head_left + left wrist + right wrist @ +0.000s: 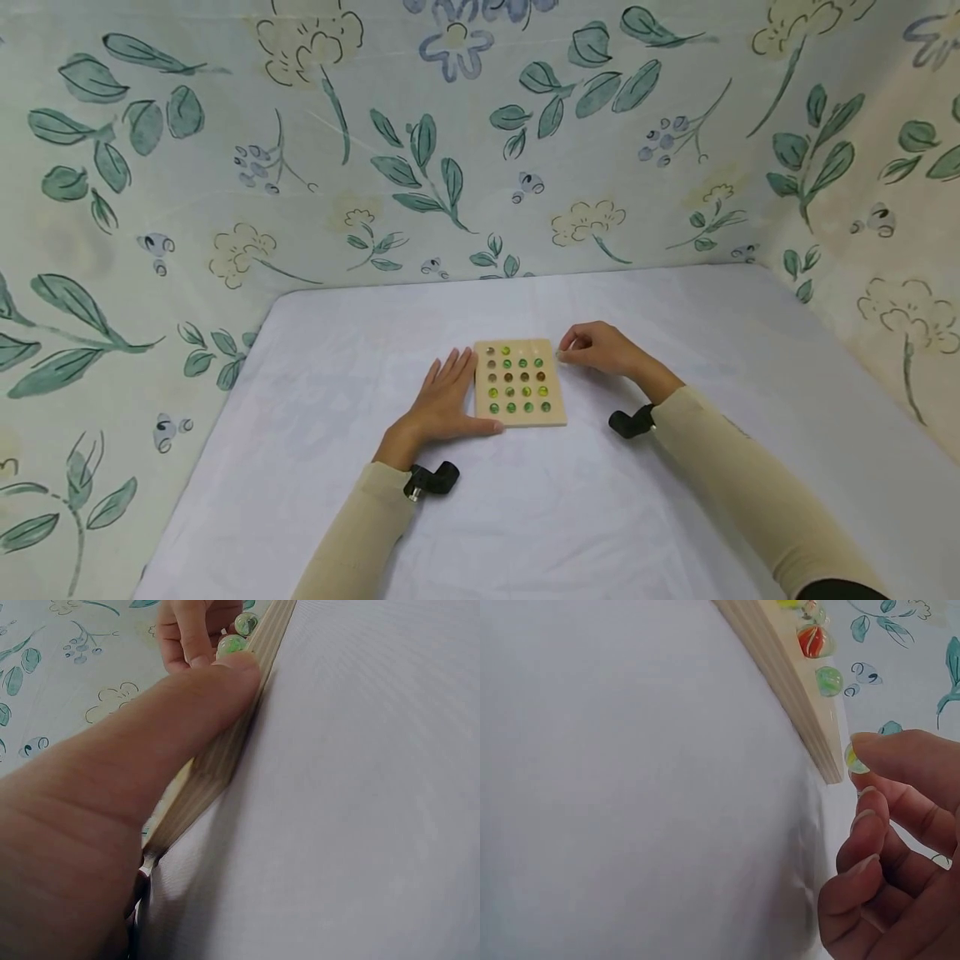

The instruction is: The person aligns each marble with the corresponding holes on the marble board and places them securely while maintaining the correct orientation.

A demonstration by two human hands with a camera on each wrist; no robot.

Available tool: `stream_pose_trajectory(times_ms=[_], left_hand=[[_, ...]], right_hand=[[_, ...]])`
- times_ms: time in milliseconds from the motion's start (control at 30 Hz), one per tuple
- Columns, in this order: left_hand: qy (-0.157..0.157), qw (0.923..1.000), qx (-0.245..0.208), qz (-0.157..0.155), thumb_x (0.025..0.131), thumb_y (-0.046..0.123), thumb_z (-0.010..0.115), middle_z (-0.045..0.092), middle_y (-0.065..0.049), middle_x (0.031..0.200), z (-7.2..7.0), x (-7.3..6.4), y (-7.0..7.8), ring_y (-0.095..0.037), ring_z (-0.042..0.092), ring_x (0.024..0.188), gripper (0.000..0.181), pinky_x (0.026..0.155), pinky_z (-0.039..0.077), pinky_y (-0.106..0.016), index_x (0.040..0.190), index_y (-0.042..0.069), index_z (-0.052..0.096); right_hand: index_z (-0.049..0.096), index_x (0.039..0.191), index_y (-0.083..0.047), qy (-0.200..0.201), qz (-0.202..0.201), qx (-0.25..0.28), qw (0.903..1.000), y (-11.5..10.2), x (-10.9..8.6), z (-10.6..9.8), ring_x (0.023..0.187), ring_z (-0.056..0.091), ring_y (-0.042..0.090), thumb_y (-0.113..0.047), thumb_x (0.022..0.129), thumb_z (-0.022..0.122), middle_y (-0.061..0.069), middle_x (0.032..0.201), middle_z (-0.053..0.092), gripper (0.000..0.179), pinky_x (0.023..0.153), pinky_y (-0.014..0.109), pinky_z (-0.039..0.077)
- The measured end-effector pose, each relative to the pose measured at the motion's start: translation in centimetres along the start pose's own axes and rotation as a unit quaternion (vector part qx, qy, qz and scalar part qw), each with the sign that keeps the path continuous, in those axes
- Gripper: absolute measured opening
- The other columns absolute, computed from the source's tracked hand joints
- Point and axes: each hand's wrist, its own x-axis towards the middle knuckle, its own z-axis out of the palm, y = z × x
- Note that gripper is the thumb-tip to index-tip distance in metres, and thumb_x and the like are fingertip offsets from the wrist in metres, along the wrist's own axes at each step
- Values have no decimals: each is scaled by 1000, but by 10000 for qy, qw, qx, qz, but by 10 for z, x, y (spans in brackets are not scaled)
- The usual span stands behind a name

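A square wooden board (557, 400) lies on the white cloth, with rows of glass marbles in green, yellow and red-brown. Its far row carries two marbles at the left end, with bare wood to their right. My left hand (444, 402) lies along the board's left side, fingers straight, its thumb at the near edge. By the far right corner, my right hand (600, 347) pinches a clear marble with a yellow swirl (853, 759) between thumb and index finger. The other fingers of that hand curl inward. A red-and-white swirled marble (814, 641) sits near the board's right edge.
White cloth (525, 517) covers the table on all sides of the board. Behind and beside the table hangs a floral fabric (465, 242). A black wrist camera (432, 478) is on the left wrist, and another black camera (632, 422) is on the right.
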Motion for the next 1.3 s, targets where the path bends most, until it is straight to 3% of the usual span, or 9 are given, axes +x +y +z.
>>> stream_pose_trajectory(times_ms=[767,1300], left_hand=[[-1,10000,18,44,68,80,60,1,-3,162,-4,0,1,-20,-6,148,125,118,-6,-41,156,11,3],[2,10000,-36,35,67,81,60,1,-2,162,0,1,-2,-19,-7,148,126,118,-7,-42,156,12,4]], right_hand=[[67,101,-12,-70,-365,146,9992,-36,28,13,74,51,21,-26,88,70,6,84,58,20,60,29,44],[67,102,-13,-203,-221,58,9995,-44,37,20,78,54,20,-28,88,70,6,87,60,21,65,28,46]])
